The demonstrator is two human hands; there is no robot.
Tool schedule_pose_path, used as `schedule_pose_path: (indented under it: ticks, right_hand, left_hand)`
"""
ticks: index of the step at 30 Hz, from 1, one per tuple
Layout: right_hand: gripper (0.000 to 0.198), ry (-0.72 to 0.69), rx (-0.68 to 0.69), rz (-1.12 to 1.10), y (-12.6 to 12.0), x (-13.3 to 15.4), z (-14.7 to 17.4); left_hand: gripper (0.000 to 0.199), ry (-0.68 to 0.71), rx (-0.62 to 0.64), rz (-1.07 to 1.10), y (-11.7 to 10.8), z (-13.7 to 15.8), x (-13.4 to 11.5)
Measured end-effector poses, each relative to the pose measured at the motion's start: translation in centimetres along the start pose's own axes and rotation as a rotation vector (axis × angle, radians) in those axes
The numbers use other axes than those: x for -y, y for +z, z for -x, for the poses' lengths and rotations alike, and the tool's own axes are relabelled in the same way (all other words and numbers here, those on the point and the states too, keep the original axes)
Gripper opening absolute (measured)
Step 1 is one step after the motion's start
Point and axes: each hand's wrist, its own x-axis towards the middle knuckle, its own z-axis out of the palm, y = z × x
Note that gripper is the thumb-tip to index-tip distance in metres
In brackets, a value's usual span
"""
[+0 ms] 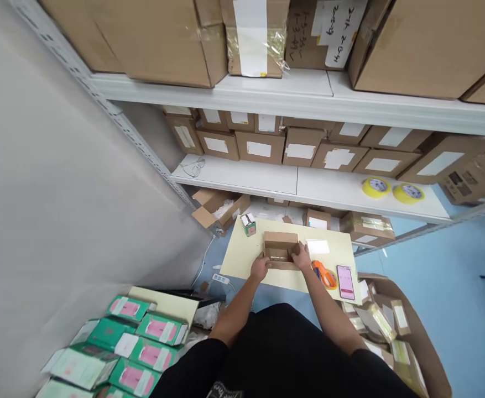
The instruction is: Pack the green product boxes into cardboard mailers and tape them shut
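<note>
A small open cardboard box [281, 237] stands on the cream-coloured table [242, 254], its inside facing up. My left hand [261, 267] grips the near left corner of this box. With fingers over the right wall, my right hand [302, 257] holds the other side; some fingertips are hidden inside. White paper [317, 246] lies just right of the right hand. Nearer me are an orange tape dispenser [325, 275] and a phone [345, 282] with a lit pink screen. A small green-and-pink carton [249, 225] stands at the table's far left corner.
Metal shelving [242, 176] with labelled boxes rises beyond the table, holding two yellow tape rolls [375, 187]. Several green-and-pink packages [159, 327] lie at lower left. A large carton [427, 342] of taped boxes stands at right. A power strip [220, 279] is left of the table.
</note>
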Motion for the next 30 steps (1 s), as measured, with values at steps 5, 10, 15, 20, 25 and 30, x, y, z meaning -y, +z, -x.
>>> schedule_pose_path:
  ticks: [5, 10, 15, 20, 25, 30]
  right_hand:
    - [0.077, -0.187, -0.035, -0.070, -1.2, -1.8, 0.6]
    - [0.073, -0.403, 0.045, -0.104, -2.6, -1.3, 0.8]
    - [0.068, -0.598, 0.225, -0.135, -1.8, 2.4, 3.7]
    - [0.065, -0.746, 0.411, -0.107, 1.0, 7.2, 9.2]
    - [0.065, -0.942, 0.583, -0.025, 5.3, 12.1, 16.7]
    - [0.063, -1.176, 0.726, -0.006, 11.9, 16.7, 28.7]
  left_hand:
    - [0.011, -0.007, -0.154, 0.004, 3.2, 3.8, -1.0]
    - [0.014, -0.122, -0.294, 0.054, 7.3, 9.5, -1.1]
    - [0.016, -0.220, -0.416, 0.115, 8.4, 16.0, -0.6]
    - [0.012, -0.328, -0.576, 0.099, 7.1, 22.0, 0.9]
    - [0.010, -0.441, -0.761, 0.086, 5.6, 29.9, 3.1]
    - [0.015, -0.551, -0.939, 0.069, 4.5, 41.5, 7.4]
